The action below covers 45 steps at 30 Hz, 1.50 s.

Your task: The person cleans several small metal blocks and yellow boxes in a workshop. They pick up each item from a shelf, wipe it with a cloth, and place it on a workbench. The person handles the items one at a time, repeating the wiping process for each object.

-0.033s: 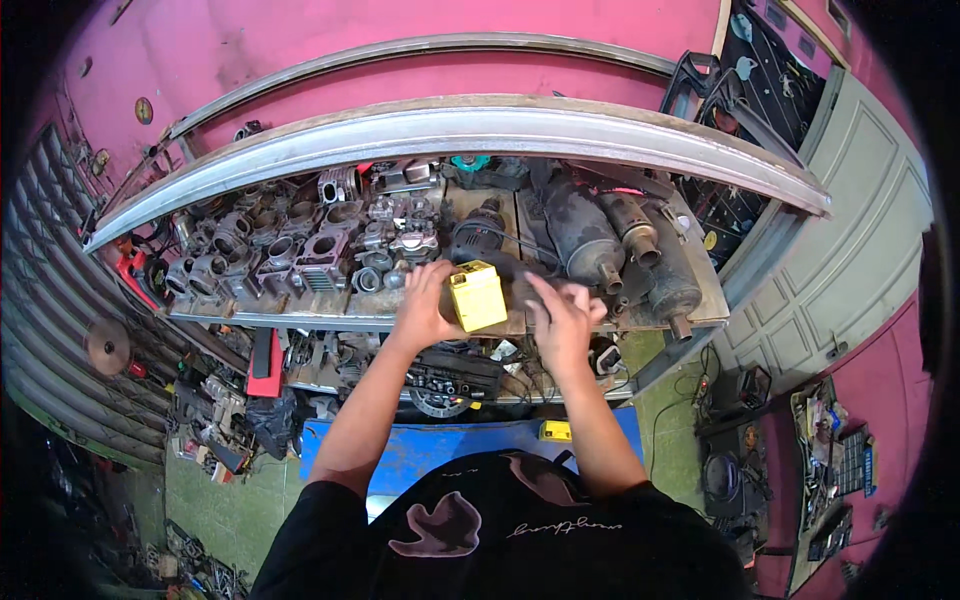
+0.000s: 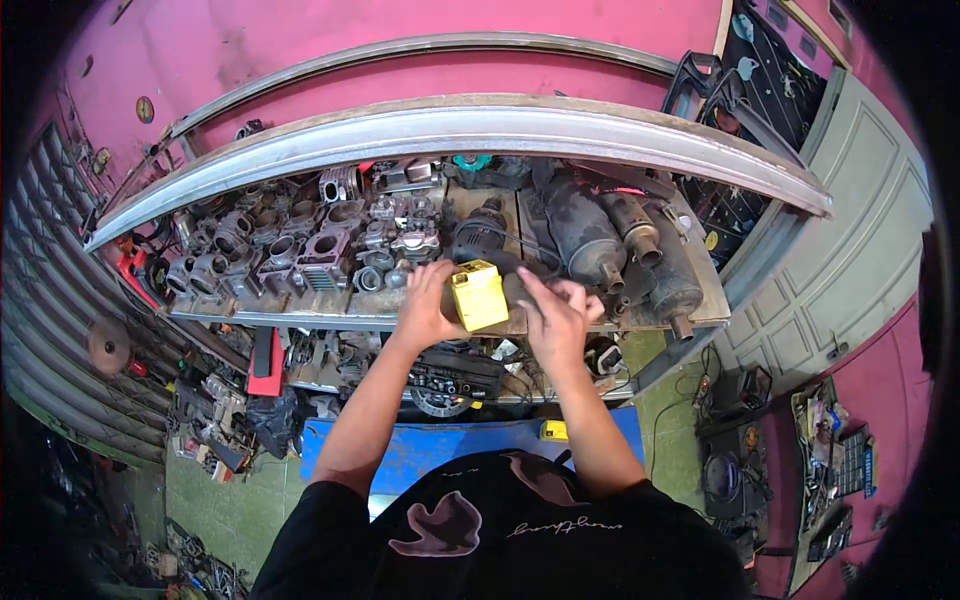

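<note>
A yellow, box-shaped motorcycle battery (image 2: 482,303) is gripped in my left hand (image 2: 428,306), held up in front of the shelf. Its top end, with a dark notch at the corner, is tilted away from me. Just to the right of the battery is my right hand (image 2: 558,318), apart from it. The index finger there is stretched out toward the battery, while the other fingers are loosely bent; nothing shows in them. A second yellow piece (image 2: 553,430) lies on the blue bench top (image 2: 400,455) near my body.
Several engine cylinders (image 2: 325,250) crowd the shelf's left side. A black power tool (image 2: 480,232) lies behind the battery, and exhaust mufflers (image 2: 580,235) fill the right. A metal beam (image 2: 480,125) spans above. More parts sit on the lower shelf.
The right index finger has shifted slightly left, closer to the battery. My left hand and the battery have barely moved.
</note>
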### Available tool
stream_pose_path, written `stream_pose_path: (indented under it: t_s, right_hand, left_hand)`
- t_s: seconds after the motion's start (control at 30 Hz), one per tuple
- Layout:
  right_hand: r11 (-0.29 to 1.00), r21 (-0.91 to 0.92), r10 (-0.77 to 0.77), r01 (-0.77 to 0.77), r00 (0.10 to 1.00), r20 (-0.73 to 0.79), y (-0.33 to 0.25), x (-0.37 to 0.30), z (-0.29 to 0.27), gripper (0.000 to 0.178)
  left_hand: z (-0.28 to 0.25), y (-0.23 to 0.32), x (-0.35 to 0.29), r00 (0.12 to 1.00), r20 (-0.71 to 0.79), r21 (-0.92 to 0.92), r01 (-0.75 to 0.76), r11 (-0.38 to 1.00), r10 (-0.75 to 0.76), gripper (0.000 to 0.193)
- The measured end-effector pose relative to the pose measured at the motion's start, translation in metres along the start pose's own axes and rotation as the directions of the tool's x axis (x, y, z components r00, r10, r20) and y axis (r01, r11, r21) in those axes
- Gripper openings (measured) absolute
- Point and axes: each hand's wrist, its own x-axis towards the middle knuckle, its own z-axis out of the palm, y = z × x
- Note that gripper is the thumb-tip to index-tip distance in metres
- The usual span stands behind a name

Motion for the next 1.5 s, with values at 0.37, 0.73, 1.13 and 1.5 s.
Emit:
stream_pose_path:
  t_s: [0.37,0.73,1.13,1.5]
  right_hand:
    - [0.961,-0.013,-0.273,0.275,0.945,-0.183,-0.018,-0.054,0.065,0.031]
    - [0.989,-0.001,-0.149,0.150,0.983,-0.107,0.007,-0.076,0.059,0.033]
    - [0.902,-0.401,0.238,-0.157,0.958,0.159,0.060,-0.022,0.040,0.044]
    - [0.915,0.349,-0.345,0.202,0.840,0.418,0.022,0.030,0.044,0.093]
  left_hand:
    - [0.001,0.001,-0.001,0.997,-0.077,0.068,0.013,0.998,-0.008,0.100]
    - [-0.001,0.006,0.000,0.996,-0.091,0.038,0.011,0.999,-0.008,0.104]
    - [-0.007,0.017,0.000,0.998,-0.053,0.026,0.046,0.999,-0.045,0.099]
    - [-0.019,0.025,-0.016,0.999,0.032,0.006,0.007,1.000,-0.007,0.095]
